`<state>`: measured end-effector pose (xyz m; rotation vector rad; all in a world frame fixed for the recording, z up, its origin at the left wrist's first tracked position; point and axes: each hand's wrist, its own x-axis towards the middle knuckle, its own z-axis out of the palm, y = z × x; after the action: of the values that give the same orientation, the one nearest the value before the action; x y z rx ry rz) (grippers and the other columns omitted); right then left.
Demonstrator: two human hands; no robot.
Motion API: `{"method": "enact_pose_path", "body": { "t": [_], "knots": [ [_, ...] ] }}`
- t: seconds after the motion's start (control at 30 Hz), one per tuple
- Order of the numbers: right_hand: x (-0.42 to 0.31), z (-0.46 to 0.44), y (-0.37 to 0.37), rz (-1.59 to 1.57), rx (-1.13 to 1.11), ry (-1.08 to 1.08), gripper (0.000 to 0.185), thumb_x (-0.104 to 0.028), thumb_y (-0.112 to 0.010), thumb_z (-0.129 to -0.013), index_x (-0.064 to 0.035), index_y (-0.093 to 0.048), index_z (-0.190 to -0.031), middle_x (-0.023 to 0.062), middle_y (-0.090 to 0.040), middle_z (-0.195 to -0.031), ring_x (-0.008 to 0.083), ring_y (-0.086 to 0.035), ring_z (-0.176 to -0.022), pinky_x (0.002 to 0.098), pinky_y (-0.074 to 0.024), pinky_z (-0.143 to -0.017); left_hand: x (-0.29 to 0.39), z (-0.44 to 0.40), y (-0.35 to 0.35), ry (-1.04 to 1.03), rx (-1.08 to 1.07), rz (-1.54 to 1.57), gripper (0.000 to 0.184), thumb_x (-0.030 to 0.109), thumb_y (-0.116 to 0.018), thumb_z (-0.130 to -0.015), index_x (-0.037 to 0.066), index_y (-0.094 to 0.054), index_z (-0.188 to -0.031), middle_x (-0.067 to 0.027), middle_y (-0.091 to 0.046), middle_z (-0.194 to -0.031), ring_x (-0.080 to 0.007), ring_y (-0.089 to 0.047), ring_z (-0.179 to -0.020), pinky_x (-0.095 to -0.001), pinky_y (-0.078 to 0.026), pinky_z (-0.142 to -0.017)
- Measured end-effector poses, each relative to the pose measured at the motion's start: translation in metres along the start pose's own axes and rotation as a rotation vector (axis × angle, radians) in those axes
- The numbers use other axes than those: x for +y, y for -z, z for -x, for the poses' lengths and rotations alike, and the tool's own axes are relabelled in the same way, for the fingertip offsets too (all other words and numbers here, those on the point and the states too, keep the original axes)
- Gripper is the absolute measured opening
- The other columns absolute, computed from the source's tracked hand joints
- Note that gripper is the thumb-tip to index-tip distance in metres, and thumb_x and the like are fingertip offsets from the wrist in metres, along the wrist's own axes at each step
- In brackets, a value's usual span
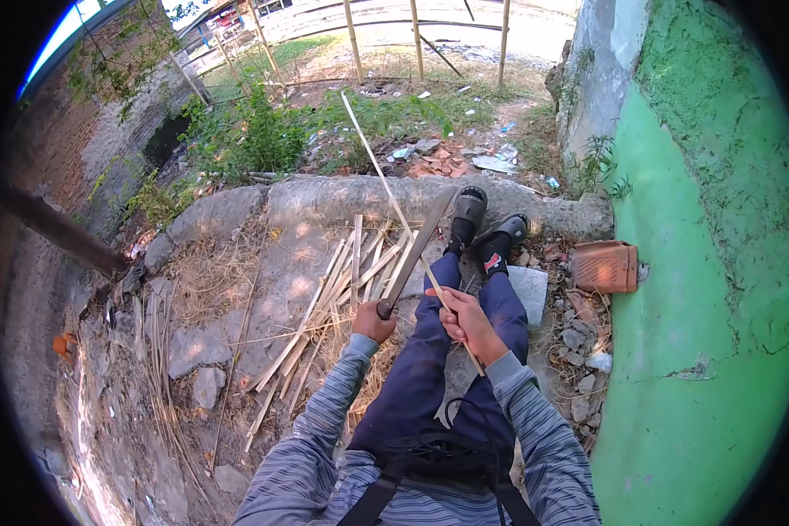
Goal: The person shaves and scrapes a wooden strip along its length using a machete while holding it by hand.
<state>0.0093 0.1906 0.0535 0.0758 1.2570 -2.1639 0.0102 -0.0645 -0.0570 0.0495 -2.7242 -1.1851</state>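
My left hand [374,323] is closed round the dark handle of a machete [416,254], whose long blade points up and away from me. A long thin bamboo strip [373,156] passes behind the blade and slants down to the right. My right hand [468,323] grips this strip over my legs, and its lower end sticks out below the wrist. To the left of my legs lies a loose pile of split bamboo strips [329,294]. The blade hides part of the held strip where the two cross.
A low concrete ledge [324,200] runs across beyond my shoes [469,210]. On the right stand a green wall [675,351], a reddish hollow brick [605,266] and a pale block [528,294]. Dry fibres and stones [209,386] lie at left; bamboo posts [354,39] stand beyond.
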Motion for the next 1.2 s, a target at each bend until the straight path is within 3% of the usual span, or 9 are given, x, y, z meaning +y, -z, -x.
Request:
{"method": "enact_pose_path", "body": {
  "t": [0.2,0.5,0.77,0.8,0.87,0.93,1.07,1.1,1.2],
  "knots": [
    [0.007,0.026,0.001,0.109,0.055,-0.041,0.035,-0.026,-0.042,-0.113,-0.0032,-0.059,-0.133,-0.0047,-0.04,-0.065,0.0017,-0.03,-0.04,0.0199,-0.0264,-0.036,-0.021,-0.024,0.013,0.152,-0.06,-0.037,0.018,0.016,-0.071,-0.073,-0.001,-0.069,-0.078,-0.0209,-0.066,-0.069,-0.034,-0.066,-0.063,-0.0421,-0.052,-0.063],
    [-0.004,0.045,0.003,0.36,0.113,0.061,0.035,-0.026,-0.043,-0.112,-0.0019,-0.061,-0.13,-0.0023,-0.045,-0.063,0.0032,-0.036,-0.039,0.0212,-0.03,-0.037,-0.009,-0.037,0.017,0.128,-0.105,-0.117,0.024,0.021,-0.074,-0.072,0.004,-0.074,-0.088,-0.0245,-0.071,-0.088,-0.0418,-0.07,-0.085,-0.0496,-0.055,-0.079],
    [-0.005,0.024,0.015,0.536,0.417,0.275,0.032,-0.025,-0.046,-0.11,-0.0039,-0.068,-0.12,-0.0019,-0.049,-0.061,0.0055,-0.044,-0.045,0.025,-0.0329,-0.04,0.035,-0.056,-0.009,-0.014,-0.219,-0.061,0.023,0.018,-0.071,-0.073,0.0,-0.073,-0.086,-0.0237,-0.071,-0.079,-0.039,-0.07,-0.075,-0.0445,-0.056,-0.074],
    [-0.005,0.025,0.015,0.557,0.467,0.301,0.032,-0.025,-0.046,-0.11,-0.0043,-0.068,-0.12,-0.002,-0.048,-0.061,0.0056,-0.045,-0.045,0.0251,-0.0325,-0.04,0.037,-0.064,-0.013,0.045,-0.23,-0.1,0.025,0.022,-0.075,-0.071,0.003,-0.075,-0.088,-0.0241,-0.073,-0.093,-0.0412,-0.07,-0.09,-0.0469,-0.056,-0.084],
    [-0.009,0.038,0.01,0.487,0.463,0.263,0.032,-0.026,-0.046,-0.11,-0.0054,-0.068,-0.12,-0.0017,-0.049,-0.061,0.0062,-0.044,-0.044,0.0256,-0.034,-0.041,0.025,-0.083,-0.024,-0.044,-0.116,-0.121,0.024,0.016,-0.07,-0.072,0.001,-0.074,-0.09,-0.0238,-0.072,-0.082,-0.0401,-0.072,-0.079,-0.0448,-0.057,-0.076],
    [-0.009,0.054,0.006,0.474,0.419,0.202,0.032,-0.026,-0.045,-0.111,-0.0062,-0.068,-0.121,-0.002,-0.049,-0.061,0.0059,-0.045,-0.046,0.0259,-0.035,-0.042,0.034,-0.094,-0.016,0.044,-0.109,-0.109,0.025,0.015,-0.069,-0.072,0.002,-0.075,-0.092,-0.026,-0.072,-0.087,-0.0421,-0.071,-0.083,-0.0468,-0.057,-0.078],
    [-0.004,0.025,0.03,0.78,0.478,0.372,0.029,-0.023,-0.05,-0.108,-0.0033,-0.07,-0.115,0.0076,-0.062,-0.066,0.0136,-0.061,-0.055,0.0321,-0.0479,-0.051,0.045,-0.066,-0.006,-0.044,-0.158,-0.072,0.024,0.016,-0.071,-0.071,0.002,-0.075,-0.09,-0.0262,-0.071,-0.085,-0.0431,-0.071,-0.082,-0.0481,-0.056,-0.077],
    [-0.006,0.014,0.031,0.893,0.538,0.384,0.027,-0.022,-0.053,-0.105,-0.0017,-0.07,-0.113,0.0158,-0.069,-0.074,0.0238,-0.07,-0.063,0.0392,-0.0523,-0.059,0.047,-0.052,-0.007,-0.098,-0.188,-0.073,0.024,0.017,-0.072,-0.07,0.003,-0.075,-0.089,-0.0257,-0.071,-0.084,-0.0433,-0.07,-0.082,-0.0485,-0.056,-0.077],
    [-0.002,-0.008,0.039,1.167,0.568,0.583,0.027,-0.021,-0.056,-0.103,-0.0002,-0.069,-0.113,0.0207,-0.07,-0.076,0.0321,-0.072,-0.069,0.0439,-0.0518,-0.063,0.068,-0.018,-0.002,-0.12,-0.321,-0.11,0.023,0.018,-0.072,-0.07,0.004,-0.075,-0.088,-0.0242,-0.071,-0.081,-0.0438,-0.069,-0.081,-0.049,-0.056,-0.077]
  ]
}}
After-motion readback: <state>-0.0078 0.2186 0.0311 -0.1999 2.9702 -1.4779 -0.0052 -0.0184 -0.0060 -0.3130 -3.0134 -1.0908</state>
